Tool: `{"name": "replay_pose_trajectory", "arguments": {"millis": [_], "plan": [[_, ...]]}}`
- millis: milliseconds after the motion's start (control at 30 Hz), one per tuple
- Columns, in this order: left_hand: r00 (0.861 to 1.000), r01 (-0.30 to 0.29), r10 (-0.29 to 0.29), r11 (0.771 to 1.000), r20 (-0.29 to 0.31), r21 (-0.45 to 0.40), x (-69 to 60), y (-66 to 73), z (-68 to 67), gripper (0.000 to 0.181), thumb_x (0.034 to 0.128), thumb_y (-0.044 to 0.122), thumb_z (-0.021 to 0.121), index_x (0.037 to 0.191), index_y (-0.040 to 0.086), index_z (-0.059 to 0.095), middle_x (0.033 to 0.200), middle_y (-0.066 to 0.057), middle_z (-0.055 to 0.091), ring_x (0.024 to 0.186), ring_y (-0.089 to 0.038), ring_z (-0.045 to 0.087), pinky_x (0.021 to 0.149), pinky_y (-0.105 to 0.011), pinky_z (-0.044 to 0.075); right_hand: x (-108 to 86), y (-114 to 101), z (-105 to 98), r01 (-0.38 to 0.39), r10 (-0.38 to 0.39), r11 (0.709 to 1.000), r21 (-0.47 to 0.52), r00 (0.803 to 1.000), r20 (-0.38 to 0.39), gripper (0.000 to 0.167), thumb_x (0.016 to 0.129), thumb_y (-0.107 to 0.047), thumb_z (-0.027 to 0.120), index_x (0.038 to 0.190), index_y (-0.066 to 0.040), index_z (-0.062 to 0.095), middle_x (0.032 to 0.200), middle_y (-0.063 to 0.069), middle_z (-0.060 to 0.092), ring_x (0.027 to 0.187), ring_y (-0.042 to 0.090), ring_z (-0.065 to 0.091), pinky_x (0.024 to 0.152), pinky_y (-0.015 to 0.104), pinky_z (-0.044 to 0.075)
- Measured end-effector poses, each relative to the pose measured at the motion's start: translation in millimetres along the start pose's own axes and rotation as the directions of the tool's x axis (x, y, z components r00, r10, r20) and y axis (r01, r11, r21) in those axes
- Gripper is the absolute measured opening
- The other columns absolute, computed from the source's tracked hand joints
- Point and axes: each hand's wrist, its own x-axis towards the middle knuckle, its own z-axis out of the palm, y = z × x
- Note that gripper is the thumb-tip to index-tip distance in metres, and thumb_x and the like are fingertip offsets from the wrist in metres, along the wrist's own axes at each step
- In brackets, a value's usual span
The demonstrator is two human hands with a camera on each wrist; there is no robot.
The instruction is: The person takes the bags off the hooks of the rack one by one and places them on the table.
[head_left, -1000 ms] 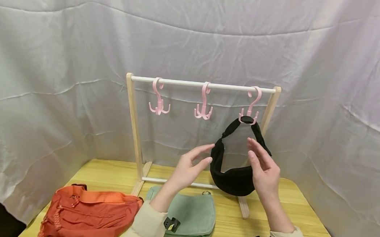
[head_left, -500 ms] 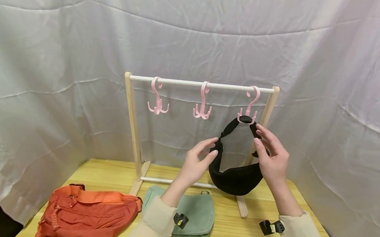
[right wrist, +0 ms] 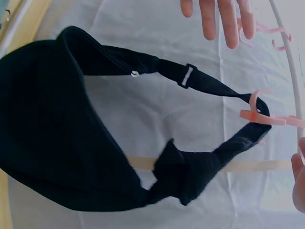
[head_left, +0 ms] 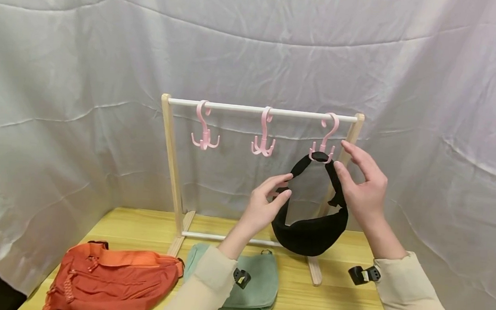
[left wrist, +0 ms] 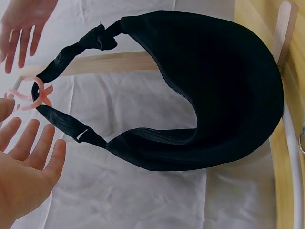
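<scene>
A black shoulder bag [head_left: 311, 237] hangs by its strap from the pink hook [head_left: 328, 131] at the rack's right end. My left hand [head_left: 266, 203] is at the bag's left side, fingers loosely extended; in the left wrist view they show apart from the strap [left wrist: 62, 121]. Beside the strap's right side and the hook, my right hand [head_left: 366, 188] is raised with fingers and thumb spread. Neither hand holds anything. In the right wrist view, the bag's zip pull [right wrist: 135, 74], strap buckle [right wrist: 187, 76] and a knotted strap part [right wrist: 183, 174] show.
Two more pink hooks, left [head_left: 205, 128] and middle [head_left: 264, 134], hang on the white bar [head_left: 234, 107] of the wooden-legged rack. An orange-red bag [head_left: 112, 282] and a sage green bag [head_left: 257, 283] lie on the wooden table [head_left: 141, 222]. Pale cloth surrounds it.
My right hand has risen and moved right, from in front of the bag to beside the hook. The left hand has moved slightly up and right. The bag has stayed on the hook.
</scene>
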Motion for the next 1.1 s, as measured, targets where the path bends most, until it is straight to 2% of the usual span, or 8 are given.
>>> {"name": "replay_pose_trajectory", "arguments": {"millis": [167,300,433,567,700,767,900,1100], "plan": [[1.0,-0.025,0.026,1.0,0.009,-0.015,9.2,-0.2,1.2,0.041,0.104,0.014,0.065,0.144,0.005,0.061,0.142,-0.006,0.063,0.127,-0.03,0.061,0.1,-0.044,0.054,13.4,6.8,-0.9,0.034,-0.033,0.998,-0.046,0.999,0.013,0.043,0.081,0.017,0.076,0.124,0.011,0.07,0.123,0.028,0.07,0.122,0.016,0.064,0.104,0.021,0.047],[0.999,-0.035,0.035,0.999,0.012,-0.001,17.0,-1.3,3.1,0.041,0.1044,0.015,0.064,0.144,0.006,0.061,0.143,-0.006,0.063,0.127,-0.028,0.061,0.1,-0.039,0.055,20.3,24.8,-2.3,0.055,-0.051,0.994,-0.091,0.998,0.044,0.047,0.081,0.013,0.08,0.127,0.006,0.07,0.129,0.021,0.071,0.125,0.028,0.064,0.111,0.025,0.045],[0.999,-0.032,0.032,0.999,0.01,0.017,24.3,-3.1,5.6,0.041,0.1045,0.015,0.064,0.144,0.007,0.062,0.142,-0.005,0.063,0.127,-0.027,0.061,0.099,-0.035,0.055,26.9,43.9,-4.0,0.104,-0.093,0.986,-0.129,0.992,0.09,0.049,0.082,0.005,0.084,0.129,0.0,0.072,0.132,0.014,0.07,0.127,0.034,0.062,0.115,0.031,0.042],[1.0,-0.025,0.025,0.999,0.004,0.02,30.3,-4.5,8.2,0.04,0.1041,0.015,0.065,0.144,0.007,0.062,0.142,-0.006,0.064,0.127,-0.03,0.061,0.1,-0.039,0.055,35.8,53.3,-4.7,0.155,-0.136,0.978,-0.136,0.981,0.139,0.048,0.083,-0.005,0.083,0.13,-0.003,0.072,0.134,0.013,0.069,0.131,0.036,0.059,0.118,0.042,0.038],[1.0,-0.008,0.008,1.0,-0.006,0.029,36.0,-6.1,10.6,0.04,0.1042,0.015,0.064,0.144,0.009,0.063,0.141,-0.005,0.064,0.129,-0.025,0.06,0.105,-0.038,0.053,43.9,56.7,-5.7,0.203,-0.166,0.959,-0.197,0.968,0.191,0.046,0.086,-0.011,0.081,0.131,-0.004,0.072,0.135,0.014,0.069,0.133,0.038,0.056,0.121,0.052,0.027],[1.0,-0.002,0.003,0.999,-0.014,0.036,38.6,-6.8,11.7,0.04,0.1041,0.016,0.064,0.144,0.01,0.063,0.142,-0.005,0.063,0.131,-0.022,0.059,0.107,-0.038,0.051,47.3,57.6,-5.6,0.213,-0.17,0.952,-0.219,0.965,0.2,0.046,0.085,-0.012,0.082,0.129,-0.005,0.072,0.134,0.014,0.069,0.134,0.038,0.055,0.122,0.054,0.022],[1.0,-0.003,0.004,0.999,-0.024,0.036,43.9,-10.0,13.8,0.041,0.1035,0.016,0.065,0.144,0.01,0.063,0.146,-0.005,0.062,0.134,-0.02,0.056,0.109,-0.047,0.05,54.6,61.4,-4.7,0.231,-0.184,0.946,-0.228,0.96,0.21,0.046,0.083,-0.011,0.083,0.128,-0.005,0.073,0.134,0.015,0.069,0.135,0.04,0.053,0.124,0.055,0.018],[1.0,0.018,-0.017,0.999,-0.015,0.032,52.0,-12.7,17.3,0.042,0.1038,0.017,0.065,0.145,0.01,0.062,0.149,-0.005,0.059,0.14,-0.017,0.052,0.113,-0.049,0.046,67.6,70.6,-7.4,0.278,-0.196,0.924,-0.263,0.935,0.297,0.048,0.089,-0.017,0.079,0.133,-0.004,0.069,0.139,0.016,0.066,0.138,0.041,0.05,0.123,0.058,0.019]]}}
